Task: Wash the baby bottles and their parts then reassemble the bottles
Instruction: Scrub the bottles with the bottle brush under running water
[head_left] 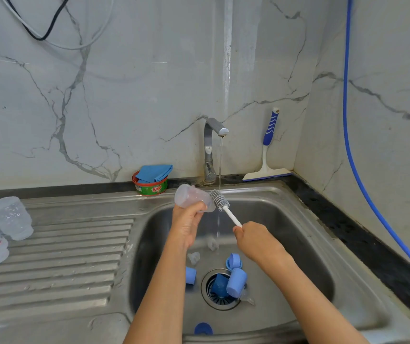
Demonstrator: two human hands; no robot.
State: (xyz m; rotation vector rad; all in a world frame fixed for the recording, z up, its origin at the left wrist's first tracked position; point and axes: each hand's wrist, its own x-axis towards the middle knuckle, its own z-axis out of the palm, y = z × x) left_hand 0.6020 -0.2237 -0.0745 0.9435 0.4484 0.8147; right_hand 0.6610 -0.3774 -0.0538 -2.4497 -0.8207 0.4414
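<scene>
Bottle (194, 198), clear and without a cap, lay on its side above the sink (298, 219), base toward the upper left and open mouth toward the right. The left hand (187, 224) held it from below, fingers curled around the end near the mouth, so most of the body stuck out beyond the knuckles. The grey bristled head of the brush (220, 201) sat right at the mouth, touching it; whether any bristles were inside could not be told. Its white handle slanted down and right into the right hand (253, 240), which was closed tight around the lower end.

A thin stream of water (220, 165) fell from the tap (211, 150) just by the brush head.

Under the hands, on the basin floor, lay several blue caps (236, 281) around and over the drain, with two clear teats (194, 257) nearer the back. A blue disc (203, 328) rested at the front edge.

On the ribbed drainboard at the left stood two more clear bottles (10, 217), upside down and just beside each other. Behind the sink, a green tub (149, 186) held a folded blue cloth (154, 173). A squeegee (268, 150) leaned against the marble wall to the right of the tap, and a blue hose (348, 120) ran down the side wall.
</scene>
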